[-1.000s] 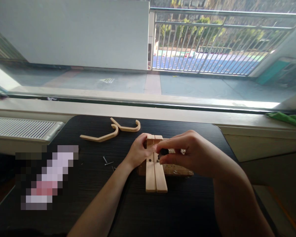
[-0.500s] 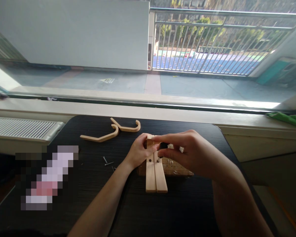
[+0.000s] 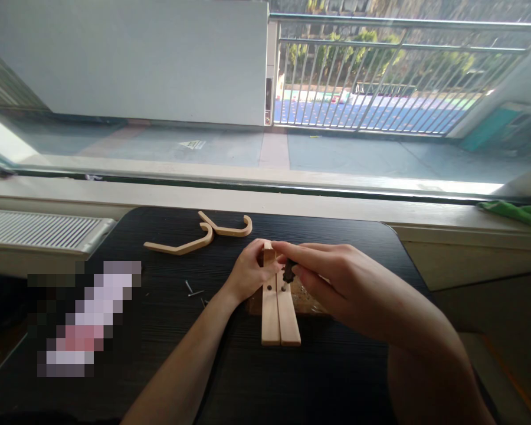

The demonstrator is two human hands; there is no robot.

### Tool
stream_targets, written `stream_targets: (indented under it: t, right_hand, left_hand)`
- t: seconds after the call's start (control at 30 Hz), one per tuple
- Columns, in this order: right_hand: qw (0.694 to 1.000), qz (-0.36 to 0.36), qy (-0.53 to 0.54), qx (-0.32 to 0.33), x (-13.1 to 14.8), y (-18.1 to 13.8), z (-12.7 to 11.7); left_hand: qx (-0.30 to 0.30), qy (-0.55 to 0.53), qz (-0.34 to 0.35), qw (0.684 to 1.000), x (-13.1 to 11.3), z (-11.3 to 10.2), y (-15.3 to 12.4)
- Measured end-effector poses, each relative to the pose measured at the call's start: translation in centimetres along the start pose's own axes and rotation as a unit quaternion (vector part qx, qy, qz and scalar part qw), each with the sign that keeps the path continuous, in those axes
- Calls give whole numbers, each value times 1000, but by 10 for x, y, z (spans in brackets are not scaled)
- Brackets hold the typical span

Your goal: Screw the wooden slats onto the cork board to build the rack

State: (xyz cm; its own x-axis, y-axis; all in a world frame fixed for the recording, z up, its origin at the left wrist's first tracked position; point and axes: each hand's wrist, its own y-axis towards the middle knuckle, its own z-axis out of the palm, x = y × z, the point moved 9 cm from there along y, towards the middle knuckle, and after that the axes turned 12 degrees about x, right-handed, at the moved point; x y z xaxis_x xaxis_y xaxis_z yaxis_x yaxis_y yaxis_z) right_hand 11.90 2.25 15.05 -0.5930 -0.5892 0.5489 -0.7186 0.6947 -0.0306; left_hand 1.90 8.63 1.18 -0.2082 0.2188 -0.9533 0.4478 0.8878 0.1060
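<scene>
Two pale wooden strips, a left strip (image 3: 271,321) and a right strip (image 3: 289,321), lie side by side and point toward me. My left hand (image 3: 250,271) is closed around their far part, thumb across the top. Between the fingers and thumb of my right hand (image 3: 331,268) is a short black screwdriver (image 3: 288,271). It stands over a screw (image 3: 284,288) in the right strip; whether the tip sits in the screw head is hard to see. A dark round spot (image 3: 269,287) marks the left strip. Under the strips lies a brown block (image 3: 310,304), partly hidden by my right hand.
Two hooked wooden pieces, a nearer one (image 3: 177,250) and a farther one (image 3: 230,232), lie at the back left of the black table (image 3: 168,330). Loose screws (image 3: 193,292) rest left of my left hand. A blurred-out item (image 3: 92,319) is farther left. Behind runs a window sill (image 3: 265,203).
My right hand has turned at the wrist around the screwdriver, knuckles shifting lower and to the right, so more of the black handle shows. The left hand and strips stay in place.
</scene>
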Motion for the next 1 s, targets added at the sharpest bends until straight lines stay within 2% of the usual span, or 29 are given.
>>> stream_targets:
  t: [0.27, 0.63, 1.0]
  right_hand:
    - [999, -50, 6, 6, 5, -1, 4]
    - [1000, -17, 10, -18, -7, -3, -5]
    - [1000, -11, 7, -14, -4, -1, -4]
  left_hand:
    - [-1, -27, -20, 999, 3, -1, -2]
    - [-13, -2, 6, 1000, 0, -3, 0]
    - [-2, -35, -6, 999, 0, 0, 0]
